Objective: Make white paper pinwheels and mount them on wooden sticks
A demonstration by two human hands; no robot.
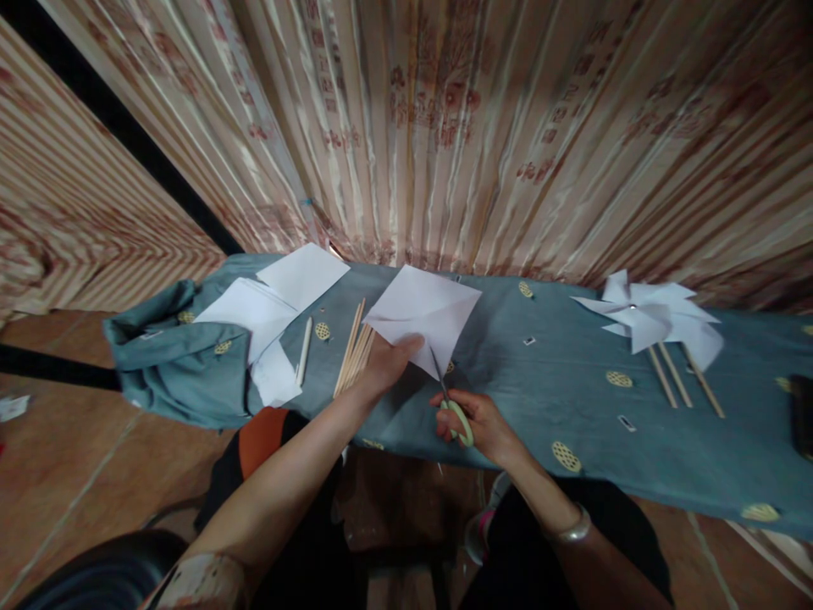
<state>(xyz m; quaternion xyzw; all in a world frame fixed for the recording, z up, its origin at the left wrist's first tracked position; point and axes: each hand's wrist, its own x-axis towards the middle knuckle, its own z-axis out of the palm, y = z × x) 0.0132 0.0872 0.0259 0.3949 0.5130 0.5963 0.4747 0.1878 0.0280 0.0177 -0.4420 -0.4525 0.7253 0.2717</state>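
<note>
A square white paper sheet (432, 305) with crease lines is pinched in my left hand (395, 354), thumb on top at its near side. My right hand (475, 420) is closed around the green handles of a pair of scissors (458, 422). The scissor blades reach up to the near corner of the sheet; how far they cut into it is hard to make out. Just left of the sheet, a bundle of wooden sticks (353, 349) lies on the cloth, with a white pen-like stick (305, 351) beside it.
More white paper sheets (305, 278) lie at the left end of the green cloth-covered table (539, 373). Several finished paper pinwheels (654, 315) on wooden sticks rest at the right. A dark object (801, 415) sits at the right edge. A pleated curtain (445, 127) hangs behind.
</note>
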